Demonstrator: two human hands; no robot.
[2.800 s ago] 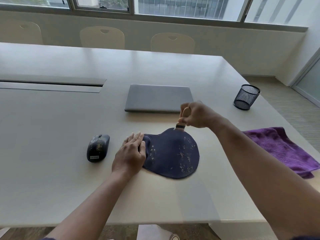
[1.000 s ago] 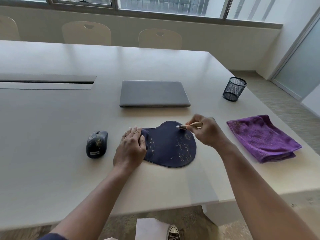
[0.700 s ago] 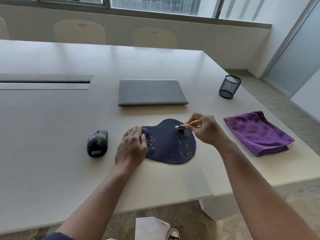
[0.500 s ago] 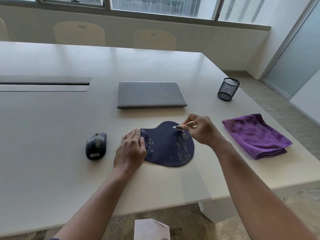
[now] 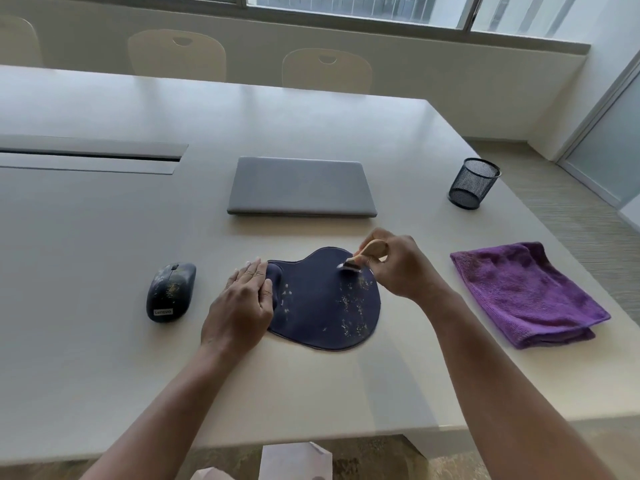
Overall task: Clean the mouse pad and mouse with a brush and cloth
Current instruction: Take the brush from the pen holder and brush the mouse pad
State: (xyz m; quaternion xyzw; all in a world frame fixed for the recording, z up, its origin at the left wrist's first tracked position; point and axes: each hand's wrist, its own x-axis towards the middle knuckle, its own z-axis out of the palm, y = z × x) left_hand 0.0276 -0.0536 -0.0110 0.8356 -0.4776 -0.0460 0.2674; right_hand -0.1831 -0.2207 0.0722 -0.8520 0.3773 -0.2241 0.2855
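brush (image 5: 364, 255) handle mostly hidden in right hand (image 5: 398, 268), bristles blurred, pad's (image 5: 322, 306) left edge under left hand (image 5: 242, 303)

An office meeting room. A large pale conference table (image 5: 104, 271) fills the view, with a long recessed cable hatch (image 5: 90, 157) set into its top. Cream moulded chairs (image 5: 176, 53), each with a handle cut-out in the backrest, stand in a row along the far side. Behind them a low white sill wall runs under a band of windows (image 5: 363, 8) that look onto the facade of another building. At the right, a frosted glass partition (image 5: 609, 150) in a metal frame meets striped carpet (image 5: 571, 216). Desk items on the table include a closed grey laptop (image 5: 301, 187), a black mesh pen cup (image 5: 473, 183), a wireless mouse (image 5: 171, 292) and a wrist-rest mouse pad (image 5: 322, 306).
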